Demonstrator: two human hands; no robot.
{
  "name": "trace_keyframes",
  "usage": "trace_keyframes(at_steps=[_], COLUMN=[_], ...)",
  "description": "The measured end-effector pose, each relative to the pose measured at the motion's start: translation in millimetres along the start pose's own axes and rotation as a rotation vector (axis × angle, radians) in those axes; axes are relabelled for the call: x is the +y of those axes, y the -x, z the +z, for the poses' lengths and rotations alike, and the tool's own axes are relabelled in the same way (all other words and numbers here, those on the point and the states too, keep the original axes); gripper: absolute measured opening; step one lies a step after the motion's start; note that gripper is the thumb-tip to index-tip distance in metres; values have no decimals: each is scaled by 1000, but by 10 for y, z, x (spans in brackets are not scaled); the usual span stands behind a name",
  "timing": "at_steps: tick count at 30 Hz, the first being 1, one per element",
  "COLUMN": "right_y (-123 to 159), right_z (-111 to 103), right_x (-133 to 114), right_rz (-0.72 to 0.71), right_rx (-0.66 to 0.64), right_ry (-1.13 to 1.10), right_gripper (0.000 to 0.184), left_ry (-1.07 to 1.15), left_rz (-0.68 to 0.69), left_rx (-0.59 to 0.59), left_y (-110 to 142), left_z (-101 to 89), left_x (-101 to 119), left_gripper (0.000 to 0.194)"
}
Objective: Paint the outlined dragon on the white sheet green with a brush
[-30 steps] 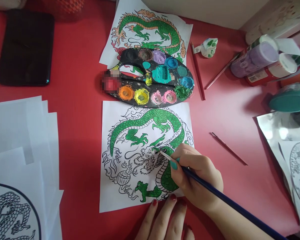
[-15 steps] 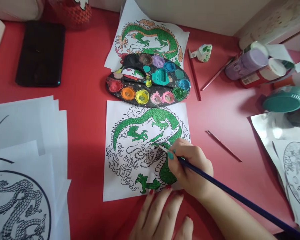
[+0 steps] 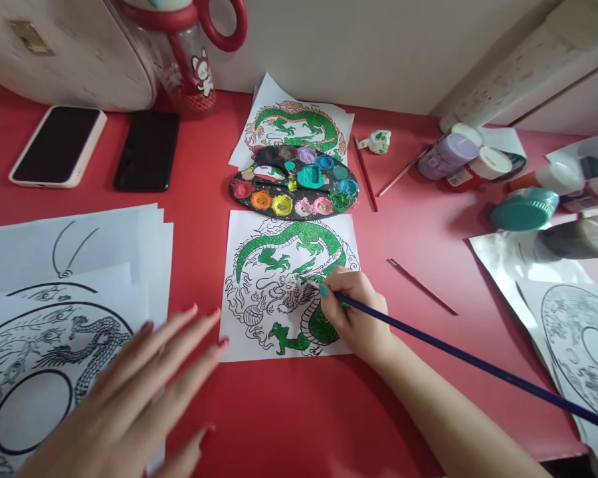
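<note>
My right hand (image 3: 356, 309) is closed on a long dark-blue paintbrush (image 3: 428, 339). The brush tip meets the dragon drawing (image 3: 252, 292) near the dragon's head, while the hand rests on the sheet's right part. Green paint covers much of the dragon's body and limbs; the head, flames and clouds are plain line art. My left hand (image 3: 149, 392) is spread open over the left side, its fingers apart and holding nothing. It hides part of the printed sheets (image 3: 32, 411) beneath it. Just above the drawing lies the black paint palette (image 3: 239, 204) with several colours.
Behind the palette lies another painted dragon sheet (image 3: 346, 129). Two phones, one white-cased (image 3: 57, 146) and one black (image 3: 148, 151), lie at the back left beside a red-handled bottle (image 3: 189, 73). Paint jars (image 3: 448, 157) stand right. A thin brush (image 3: 423, 287) lies near my right hand.
My left hand has moved left, from the drawing's bottom edge to over the printed sheets. The view has shifted, showing more of the back left. My right hand keeps the paintbrush at the dragon's head.
</note>
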State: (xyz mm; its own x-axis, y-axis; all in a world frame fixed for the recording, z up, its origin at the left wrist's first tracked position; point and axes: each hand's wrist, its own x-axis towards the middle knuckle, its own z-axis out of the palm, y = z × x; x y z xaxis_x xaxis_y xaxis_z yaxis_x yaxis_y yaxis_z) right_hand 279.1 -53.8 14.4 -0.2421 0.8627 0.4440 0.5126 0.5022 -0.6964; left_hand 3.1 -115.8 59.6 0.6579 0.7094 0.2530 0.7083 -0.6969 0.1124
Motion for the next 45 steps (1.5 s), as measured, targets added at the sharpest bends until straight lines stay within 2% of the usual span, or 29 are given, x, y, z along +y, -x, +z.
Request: trace_keyframes(at_steps=[1, 3, 7, 10, 14, 20, 45], right_y=[2, 9, 22, 24, 16, -28, -28], right_z=[1, 3, 4, 11, 32, 24, 23], right_x=[2, 9, -5, -53, -97, -68, -60], right_rz=[4, 17, 16, 16, 21, 19, 51], right_rx=[2, 8, 13, -18, -60, -75, -85], right_ry=[3, -5, -36, -52, -63, -67, -36], right_gripper=[17, 17, 18, 18, 20, 22, 23], left_ry=[-74, -109, -37, -22, 2, -7, -5], left_rz=[30, 75, -3, 3, 3, 38, 17], left_rx=[-36, -30, -168, -167, -154, -159, -191], left_y=[-30, -154, -460, -563, -552, -552, -550], left_z=[13, 84, 305, 449, 534, 512, 520], left_x=[-152, -395, -604, -622, -632, -640, -655], left_gripper=[51, 66, 91, 94, 96, 84, 79])
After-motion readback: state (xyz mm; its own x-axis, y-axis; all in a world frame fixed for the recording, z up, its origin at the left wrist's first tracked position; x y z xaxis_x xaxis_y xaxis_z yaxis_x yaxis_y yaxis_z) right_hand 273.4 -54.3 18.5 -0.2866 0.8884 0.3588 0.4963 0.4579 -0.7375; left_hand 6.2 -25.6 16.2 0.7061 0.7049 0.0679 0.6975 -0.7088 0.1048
